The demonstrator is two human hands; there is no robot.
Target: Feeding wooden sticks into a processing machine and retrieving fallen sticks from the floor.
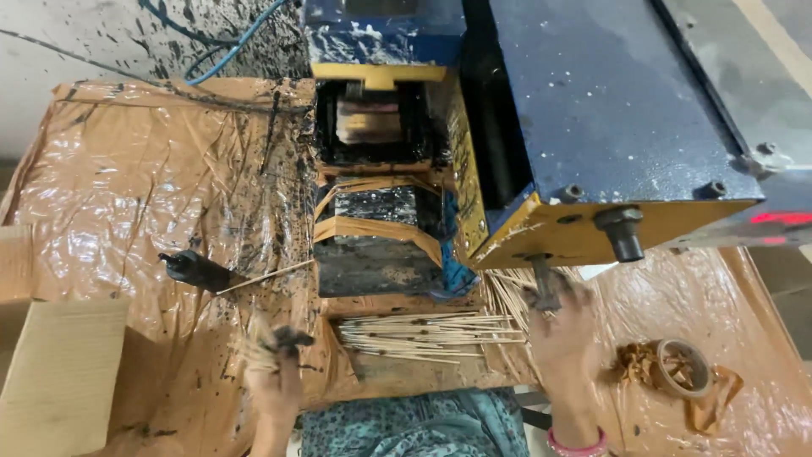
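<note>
My left hand (275, 372) is clamped on a small bunch of thin pale sticks (254, 351); my right hand (562, 326) grips the machine's dark metal lever (544, 283). A row of bare bamboo sticks (431, 334) lies between them, uncoated as far as I can judge.

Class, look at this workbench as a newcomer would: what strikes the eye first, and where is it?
A big blue and yellow machine fills the upper right, its black-smeared middle section taped in brown. Below it lies a row of thin pale sticks on the shiny brown plastic sheet. The soot-stained left hand grips a bunch of sticks; the right hand reaches under the machine.
</note>
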